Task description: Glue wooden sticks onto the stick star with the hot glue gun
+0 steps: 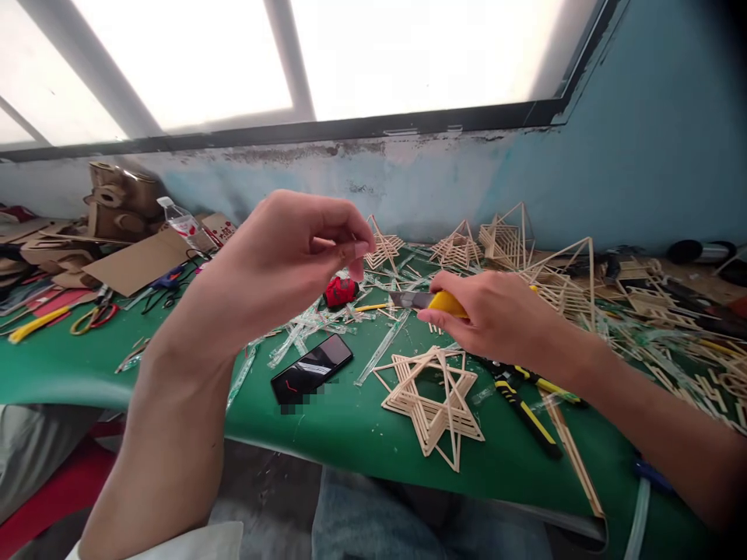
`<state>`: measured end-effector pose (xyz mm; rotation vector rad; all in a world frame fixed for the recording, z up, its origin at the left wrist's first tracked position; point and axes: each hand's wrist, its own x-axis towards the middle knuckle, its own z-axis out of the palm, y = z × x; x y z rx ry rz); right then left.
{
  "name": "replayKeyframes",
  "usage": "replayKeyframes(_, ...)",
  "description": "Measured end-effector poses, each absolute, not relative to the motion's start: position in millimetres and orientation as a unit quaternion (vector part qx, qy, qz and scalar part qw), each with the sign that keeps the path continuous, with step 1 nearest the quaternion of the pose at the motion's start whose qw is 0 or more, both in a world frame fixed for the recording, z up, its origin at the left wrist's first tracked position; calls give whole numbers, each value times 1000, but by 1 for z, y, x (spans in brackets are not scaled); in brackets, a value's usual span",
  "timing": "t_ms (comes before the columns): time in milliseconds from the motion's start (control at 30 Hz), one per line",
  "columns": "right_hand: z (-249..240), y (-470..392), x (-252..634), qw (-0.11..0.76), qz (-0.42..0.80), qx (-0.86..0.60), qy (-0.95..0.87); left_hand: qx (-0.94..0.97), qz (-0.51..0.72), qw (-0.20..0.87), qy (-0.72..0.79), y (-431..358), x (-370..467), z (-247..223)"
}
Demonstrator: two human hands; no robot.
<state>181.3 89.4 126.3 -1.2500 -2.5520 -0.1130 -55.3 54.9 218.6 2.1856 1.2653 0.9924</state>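
My left hand (297,249) is raised above the table, thumb and fingertips pinched together. Whatever they hold, if anything, is too small to make out. In my right hand (490,311) is a yellow utility knife (448,304), its blade out and pointing left towards the left hand. Below the hands lies a six-pointed star of stacked wooden sticks (429,439) on the green table (350,443). To its left is a black phone (312,369). A red object (340,292) sits behind the phone, partly behind my left fingers.
Black-and-yellow pliers (528,416) lie right of the star. Clear plastic strips (382,350) are strewn about. More stick frames (458,247) stand along the wall. Scissors (96,315), a plastic bottle (184,225) and cardboard (145,260) are at the left. Loose sticks (709,389) pile up at right.
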Motion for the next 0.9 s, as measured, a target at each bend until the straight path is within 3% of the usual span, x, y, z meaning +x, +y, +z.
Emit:
replayKeyframes(333, 127, 82, 170, 153, -65, -392, -905, 798, 362, 191, 443, 30, -53, 217)
replayKeyframes(900, 146, 65, 164, 328, 5, -372, -869, 768, 361, 296, 438, 2, -53, 214)
